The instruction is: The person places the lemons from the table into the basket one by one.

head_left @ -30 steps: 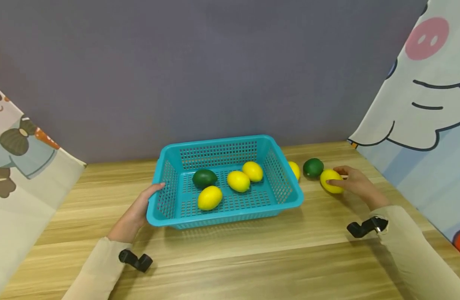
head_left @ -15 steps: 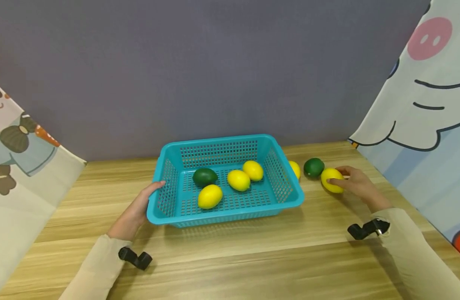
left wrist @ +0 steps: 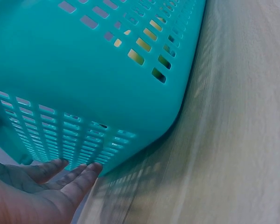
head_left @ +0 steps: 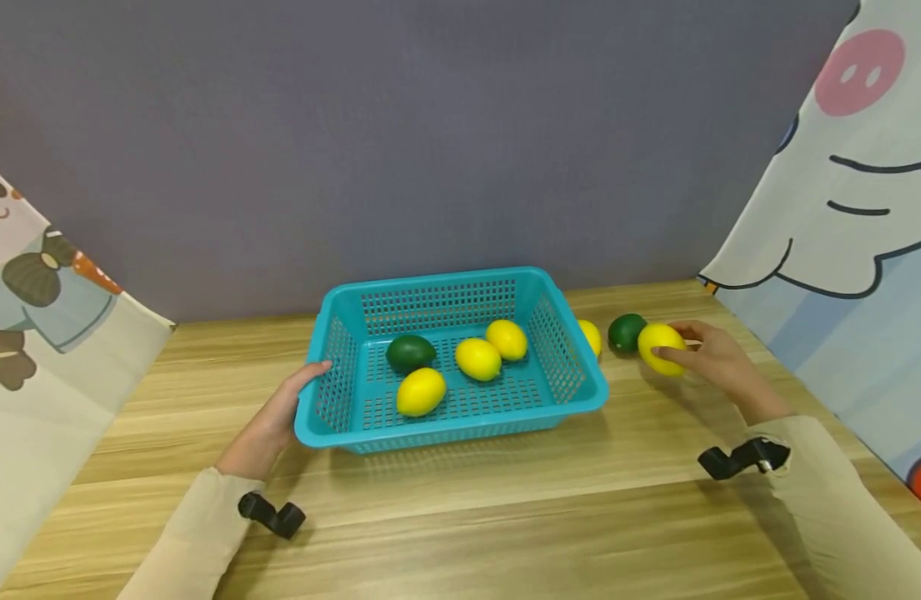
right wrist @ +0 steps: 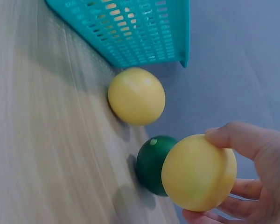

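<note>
My right hand (head_left: 711,358) pinches a yellow lemon (head_left: 661,348) between thumb and fingers, lifted a little off the table. Just behind it lies a dark green lime (right wrist: 152,163), and another lemon (right wrist: 136,96) rests close to the basket's right side. My left hand (head_left: 280,408) grips the left end of a turquoise plastic basket (head_left: 452,429), thumb over the rim. Its other fingers (left wrist: 84,182) lie against the perforated outer wall. Inside the basket are a dark green fruit (head_left: 411,354) and three lemons, one of them near the front (head_left: 421,392).
The wooden table (head_left: 505,517) carries everything and ends at a grey partition (head_left: 445,142) behind the basket. Cartoon-printed panels stand at the left (head_left: 55,358) and right (head_left: 865,250). A black wrist mount (head_left: 745,458) sits on each sleeve.
My right hand has raised the lemon slightly from the table, up and a touch toward the lime. My left hand and the basket hold their place.
</note>
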`<state>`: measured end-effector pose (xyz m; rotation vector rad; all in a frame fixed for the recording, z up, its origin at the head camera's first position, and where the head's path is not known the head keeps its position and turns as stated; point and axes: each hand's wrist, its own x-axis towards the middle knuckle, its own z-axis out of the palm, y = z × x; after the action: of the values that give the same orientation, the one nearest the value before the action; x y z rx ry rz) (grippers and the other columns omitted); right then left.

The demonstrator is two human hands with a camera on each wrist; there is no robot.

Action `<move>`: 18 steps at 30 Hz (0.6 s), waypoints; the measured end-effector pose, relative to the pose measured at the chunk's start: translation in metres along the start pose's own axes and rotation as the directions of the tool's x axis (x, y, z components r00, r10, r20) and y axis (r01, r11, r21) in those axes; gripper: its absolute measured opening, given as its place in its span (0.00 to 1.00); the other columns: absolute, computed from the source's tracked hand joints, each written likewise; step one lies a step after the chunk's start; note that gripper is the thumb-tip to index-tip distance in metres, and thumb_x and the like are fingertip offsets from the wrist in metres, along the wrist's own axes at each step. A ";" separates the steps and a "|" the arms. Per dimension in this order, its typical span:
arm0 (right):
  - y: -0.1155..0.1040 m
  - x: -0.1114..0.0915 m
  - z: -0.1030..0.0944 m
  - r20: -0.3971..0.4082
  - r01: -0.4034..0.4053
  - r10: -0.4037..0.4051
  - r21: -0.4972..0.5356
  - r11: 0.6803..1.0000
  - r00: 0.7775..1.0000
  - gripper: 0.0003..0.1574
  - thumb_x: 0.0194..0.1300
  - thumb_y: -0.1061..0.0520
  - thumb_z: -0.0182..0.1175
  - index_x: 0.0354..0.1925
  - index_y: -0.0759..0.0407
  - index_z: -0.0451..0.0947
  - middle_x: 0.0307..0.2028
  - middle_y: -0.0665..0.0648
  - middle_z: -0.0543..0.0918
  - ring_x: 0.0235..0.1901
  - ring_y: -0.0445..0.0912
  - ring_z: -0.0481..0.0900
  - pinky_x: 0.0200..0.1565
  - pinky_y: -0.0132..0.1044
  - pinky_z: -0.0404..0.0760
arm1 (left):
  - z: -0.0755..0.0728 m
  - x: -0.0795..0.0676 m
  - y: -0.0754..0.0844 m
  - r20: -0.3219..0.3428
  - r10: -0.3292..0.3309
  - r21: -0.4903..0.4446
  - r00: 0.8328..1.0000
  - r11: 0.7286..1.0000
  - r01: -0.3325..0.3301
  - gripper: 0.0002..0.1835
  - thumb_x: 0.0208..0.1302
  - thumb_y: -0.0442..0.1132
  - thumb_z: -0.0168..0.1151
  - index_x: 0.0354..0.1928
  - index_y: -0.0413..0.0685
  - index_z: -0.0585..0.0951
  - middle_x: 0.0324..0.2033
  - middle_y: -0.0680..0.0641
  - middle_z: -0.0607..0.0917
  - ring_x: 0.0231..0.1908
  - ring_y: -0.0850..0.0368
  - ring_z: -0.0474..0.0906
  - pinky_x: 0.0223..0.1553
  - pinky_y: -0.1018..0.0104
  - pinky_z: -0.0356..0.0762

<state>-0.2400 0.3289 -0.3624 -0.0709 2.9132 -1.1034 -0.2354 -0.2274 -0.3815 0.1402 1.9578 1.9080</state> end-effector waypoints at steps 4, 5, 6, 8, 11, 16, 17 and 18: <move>-0.006 0.000 -0.001 0.004 -0.009 0.009 0.023 1.000 1.000 0.45 0.65 0.44 0.57 0.65 0.76 0.56 0.61 0.77 0.63 0.56 0.70 0.65 0.51 0.57 0.73 | 0.000 0.000 0.000 -0.003 -0.001 0.003 1.000 1.000 0.001 0.37 0.70 0.51 0.33 0.73 0.43 0.37 0.64 0.30 0.57 0.52 0.51 0.71 0.49 0.57 0.73; -0.008 0.000 -0.001 0.006 -0.010 0.010 0.031 0.999 1.000 0.46 0.65 0.44 0.57 0.65 0.75 0.55 0.61 0.77 0.62 0.57 0.71 0.64 0.52 0.58 0.72 | 0.000 0.000 0.000 -0.005 -0.002 0.005 1.000 1.000 0.002 0.37 0.70 0.51 0.33 0.73 0.44 0.37 0.64 0.30 0.57 0.52 0.50 0.71 0.49 0.58 0.73; -0.010 0.000 -0.001 0.007 -0.011 0.011 0.037 0.999 1.000 0.46 0.65 0.44 0.57 0.65 0.75 0.55 0.61 0.77 0.62 0.57 0.71 0.64 0.52 0.59 0.72 | 0.000 -0.001 0.000 -0.005 -0.004 0.005 1.000 1.000 0.004 0.37 0.70 0.51 0.33 0.73 0.44 0.37 0.64 0.30 0.57 0.52 0.50 0.71 0.49 0.58 0.73; -0.014 0.000 -0.001 0.009 -0.015 0.014 0.048 0.999 1.000 0.47 0.65 0.44 0.58 0.66 0.75 0.54 0.62 0.77 0.62 0.58 0.71 0.63 0.53 0.60 0.71 | 0.000 -0.001 0.000 -0.004 -0.006 0.007 1.000 1.000 0.006 0.37 0.70 0.51 0.33 0.73 0.44 0.37 0.64 0.30 0.57 0.51 0.51 0.71 0.49 0.58 0.73; -0.021 0.000 -0.001 0.008 -0.011 0.011 0.052 0.999 1.000 0.48 0.65 0.44 0.58 0.66 0.75 0.53 0.62 0.77 0.61 0.59 0.71 0.62 0.54 0.61 0.70 | 0.000 -0.001 0.000 0.000 -0.006 0.006 1.000 1.000 0.006 0.37 0.70 0.52 0.33 0.73 0.43 0.37 0.62 0.30 0.59 0.50 0.52 0.72 0.48 0.58 0.74; -0.032 0.001 -0.001 -0.011 0.009 -0.008 0.076 0.997 1.000 0.47 0.64 0.44 0.59 0.67 0.73 0.54 0.63 0.75 0.62 0.59 0.70 0.63 0.54 0.60 0.70 | 0.000 -0.001 0.000 0.009 -0.004 -0.008 1.000 1.000 0.004 0.37 0.70 0.51 0.32 0.73 0.42 0.37 0.60 0.32 0.62 0.49 0.53 0.74 0.48 0.58 0.74; -0.034 0.001 -0.001 -0.012 0.013 -0.012 0.083 0.996 1.000 0.47 0.64 0.45 0.59 0.67 0.72 0.55 0.63 0.75 0.62 0.59 0.70 0.63 0.54 0.60 0.70 | -0.001 -0.001 0.001 0.007 -0.004 -0.012 1.000 1.000 0.004 0.37 0.70 0.51 0.33 0.73 0.41 0.38 0.59 0.32 0.63 0.49 0.53 0.74 0.48 0.58 0.75; -0.036 0.001 -0.001 -0.011 0.016 -0.015 0.089 0.996 1.000 0.46 0.64 0.45 0.59 0.67 0.71 0.55 0.63 0.74 0.62 0.59 0.69 0.63 0.54 0.60 0.70 | -0.001 -0.001 0.001 0.006 -0.005 -0.014 1.000 1.000 0.005 0.37 0.70 0.51 0.32 0.73 0.41 0.38 0.59 0.33 0.64 0.48 0.53 0.74 0.48 0.58 0.75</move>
<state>-0.2397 0.3024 -0.3379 -0.0857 2.8727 -1.2372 -0.2348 -0.2286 -0.3807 0.1365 1.9388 1.9163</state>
